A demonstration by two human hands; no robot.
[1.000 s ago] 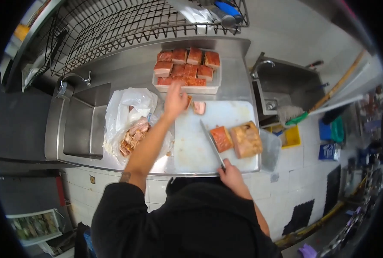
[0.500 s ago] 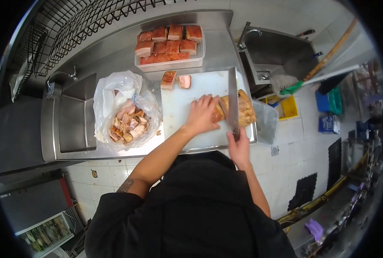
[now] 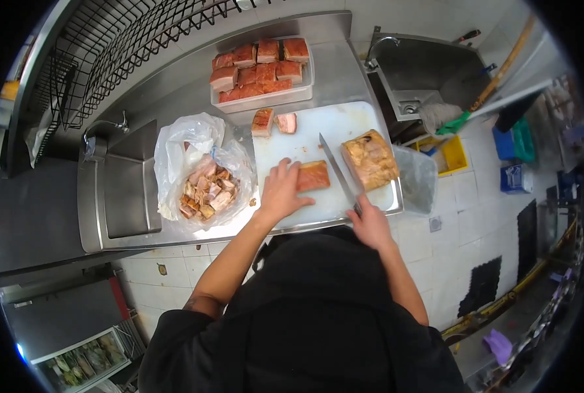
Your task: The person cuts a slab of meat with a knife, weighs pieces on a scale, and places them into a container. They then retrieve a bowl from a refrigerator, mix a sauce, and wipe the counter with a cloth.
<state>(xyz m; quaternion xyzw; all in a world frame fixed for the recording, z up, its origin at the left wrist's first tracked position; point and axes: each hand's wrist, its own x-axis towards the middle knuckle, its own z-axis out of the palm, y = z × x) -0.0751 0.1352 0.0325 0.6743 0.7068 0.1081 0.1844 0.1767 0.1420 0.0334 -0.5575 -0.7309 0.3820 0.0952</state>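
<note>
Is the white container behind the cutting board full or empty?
Nearly full: rows of browned meat pieces take up most of the white container; how deep they go is hidden.

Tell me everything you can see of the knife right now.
The knife has a long, narrow grey blade, metal by its look, running to a point. Its dark handle is mostly hidden in the right hand. It slants over the white board, tip away from the person and leaning left, between the small slab under the left hand and the big chunk. Whether the blade touches board or chunk, I can't tell.
</note>
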